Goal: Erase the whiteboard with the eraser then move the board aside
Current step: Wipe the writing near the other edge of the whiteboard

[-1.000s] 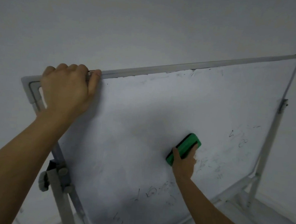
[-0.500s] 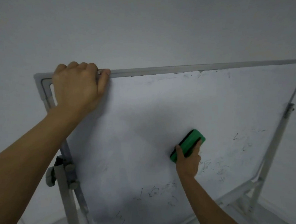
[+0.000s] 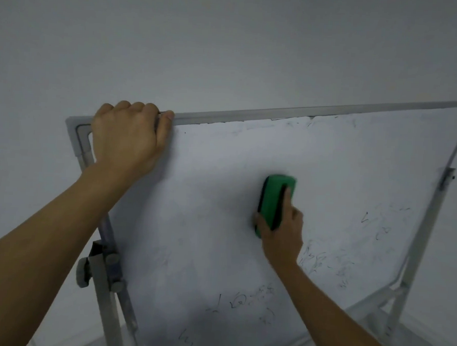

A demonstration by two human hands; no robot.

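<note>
The whiteboard [image 3: 215,188] stands tilted on a grey metal stand and fills most of the view. Faint marker scribbles remain along its lower part and right side. My left hand [image 3: 126,140] grips the top frame near the upper left corner, fingers curled over the edge. My right hand [image 3: 281,229] holds the green eraser [image 3: 272,199] pressed flat against the middle of the board. The eraser stands nearly upright, with my fingers along its right side and my thumb on its left.
The stand's left leg with grey clamp knobs [image 3: 101,272] is at the lower left. The right post [image 3: 418,238] and its bracket run down the right edge. A plain white wall [image 3: 230,44] lies behind the board.
My right hand has slid the eraser upward on the board and turned it from slanted to nearly upright. The left hand keeps its grip on the top frame.
</note>
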